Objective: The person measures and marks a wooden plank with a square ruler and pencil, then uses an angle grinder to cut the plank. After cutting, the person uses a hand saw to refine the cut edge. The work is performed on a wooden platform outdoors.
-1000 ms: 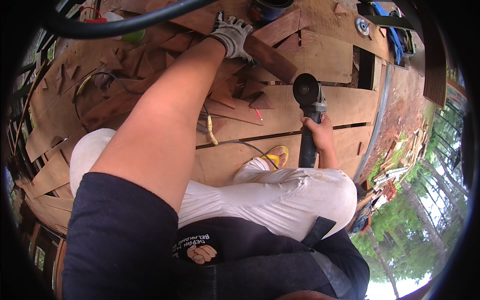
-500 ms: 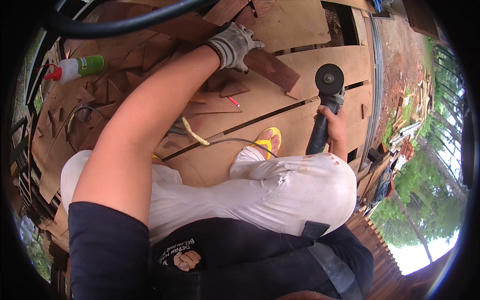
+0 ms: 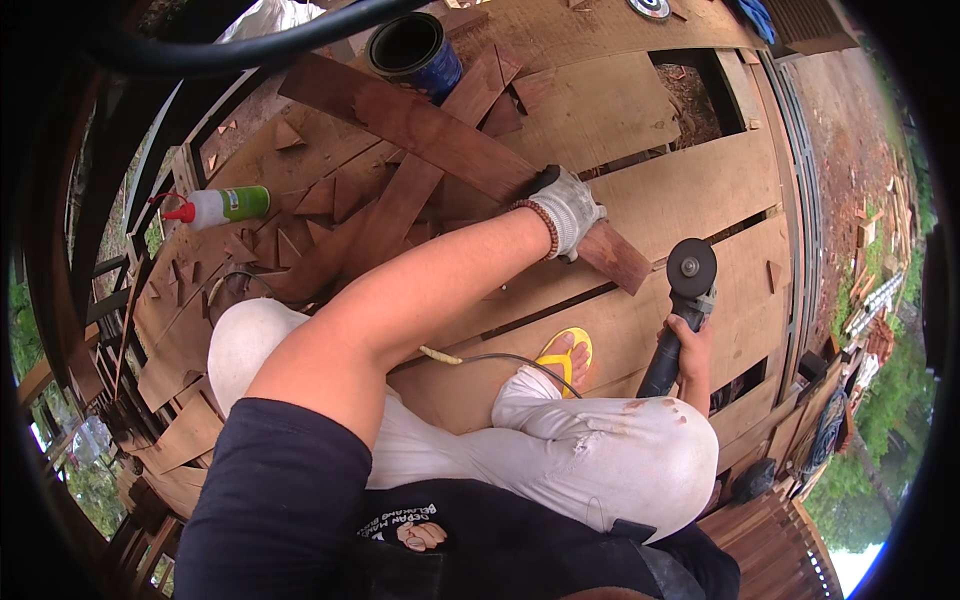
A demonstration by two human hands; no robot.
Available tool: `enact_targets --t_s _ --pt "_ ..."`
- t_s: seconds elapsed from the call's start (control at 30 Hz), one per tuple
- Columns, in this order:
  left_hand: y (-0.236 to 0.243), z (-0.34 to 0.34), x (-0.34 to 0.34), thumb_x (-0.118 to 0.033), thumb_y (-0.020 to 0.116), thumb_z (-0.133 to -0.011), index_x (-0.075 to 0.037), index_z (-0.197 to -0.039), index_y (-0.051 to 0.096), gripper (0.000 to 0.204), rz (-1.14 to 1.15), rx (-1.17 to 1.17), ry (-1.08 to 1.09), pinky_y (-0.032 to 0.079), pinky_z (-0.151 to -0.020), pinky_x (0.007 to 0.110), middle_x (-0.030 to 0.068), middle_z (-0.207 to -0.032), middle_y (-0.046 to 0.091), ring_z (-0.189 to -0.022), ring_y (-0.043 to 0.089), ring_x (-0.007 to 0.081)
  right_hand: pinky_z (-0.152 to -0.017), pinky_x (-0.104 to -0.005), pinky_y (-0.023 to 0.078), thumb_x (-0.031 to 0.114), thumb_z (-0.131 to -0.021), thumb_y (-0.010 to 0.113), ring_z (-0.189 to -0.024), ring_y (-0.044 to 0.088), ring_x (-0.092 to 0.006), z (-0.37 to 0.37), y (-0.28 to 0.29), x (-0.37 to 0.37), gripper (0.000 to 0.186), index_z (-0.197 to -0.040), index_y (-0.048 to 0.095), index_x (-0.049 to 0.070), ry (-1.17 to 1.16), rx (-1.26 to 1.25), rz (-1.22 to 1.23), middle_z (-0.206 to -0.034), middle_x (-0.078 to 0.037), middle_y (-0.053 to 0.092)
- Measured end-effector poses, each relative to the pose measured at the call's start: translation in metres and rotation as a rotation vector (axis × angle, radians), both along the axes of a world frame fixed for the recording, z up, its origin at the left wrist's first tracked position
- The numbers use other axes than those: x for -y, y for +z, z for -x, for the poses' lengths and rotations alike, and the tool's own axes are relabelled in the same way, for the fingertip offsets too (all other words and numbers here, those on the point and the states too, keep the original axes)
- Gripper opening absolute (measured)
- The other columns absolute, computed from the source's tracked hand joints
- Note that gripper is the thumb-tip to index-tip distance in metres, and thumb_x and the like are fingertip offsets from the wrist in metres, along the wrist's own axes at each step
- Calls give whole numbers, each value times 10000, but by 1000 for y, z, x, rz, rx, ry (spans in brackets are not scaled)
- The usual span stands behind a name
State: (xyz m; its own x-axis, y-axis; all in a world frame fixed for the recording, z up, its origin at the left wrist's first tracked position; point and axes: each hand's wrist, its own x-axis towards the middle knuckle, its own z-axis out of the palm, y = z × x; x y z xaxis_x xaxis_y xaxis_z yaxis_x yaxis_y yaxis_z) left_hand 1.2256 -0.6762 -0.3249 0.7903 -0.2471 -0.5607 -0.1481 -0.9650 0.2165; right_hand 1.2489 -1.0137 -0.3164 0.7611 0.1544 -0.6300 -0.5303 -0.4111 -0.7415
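Observation:
My gloved left hand [image 3: 572, 215] grips a long reddish-brown wooden plank [image 3: 430, 130], its fingers wrapped over it near the right end. This plank lies across another plank [image 3: 465, 105] among scattered wood triangles [image 3: 318, 197]. Just right of the plank's end, my bare right hand [image 3: 692, 345] holds a black angle grinder [image 3: 662, 360], its disc [image 3: 690, 267] pointing away from me. The grinder's power cord [image 3: 505, 358] runs left past my foot in a yellow flip-flop [image 3: 565, 360].
A glue bottle [image 3: 228, 205] lies at left, and an open blue can [image 3: 413, 60] stands at top. A loose disc [image 3: 648, 8] lies at the far edge. The plywood platform [image 3: 705, 180] has dark gaps between boards. Right of it are dirt ground and stacked scrap timber [image 3: 868, 300].
My left hand has moved right and toward me, bringing the long plank along. The grinder stays in my right hand. The view has shifted, showing more of the can and bottle.

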Motion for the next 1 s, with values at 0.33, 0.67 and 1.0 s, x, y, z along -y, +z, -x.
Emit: enact_targets --t_s 0.33,0.67,1.0 --pt "13 -55 12 -468 880 -648 -274 -1309 647 727 -145 122 -303 489 -929 470 61 -1223 694 -1177 644 282 -547 -322 533 144 -842 759 -601 644 -174 -8 6 14 281 -1032 579 41 -89 34 -22 -784 -63 637" --pt "-57 -54 -25 -398 932 -601 -387 -1437 533 926 -173 102 -89 303 -1142 615 79 -1436 543 -1385 467 336 -597 -305 514 120 -816 775 -639 622 -132 9 -3 -15 249 -996 619 44 135 -19 102 -790 -27 646" --pt "-76 -40 -24 -350 882 -647 -425 -1478 492 921 -136 202 59 150 -1166 685 47 -1483 480 -1468 334 302 -595 -306 504 132 -806 778 -642 616 -129 13 -5 -26 255 -992 633 32 209 -47 190 -774 -30 651"
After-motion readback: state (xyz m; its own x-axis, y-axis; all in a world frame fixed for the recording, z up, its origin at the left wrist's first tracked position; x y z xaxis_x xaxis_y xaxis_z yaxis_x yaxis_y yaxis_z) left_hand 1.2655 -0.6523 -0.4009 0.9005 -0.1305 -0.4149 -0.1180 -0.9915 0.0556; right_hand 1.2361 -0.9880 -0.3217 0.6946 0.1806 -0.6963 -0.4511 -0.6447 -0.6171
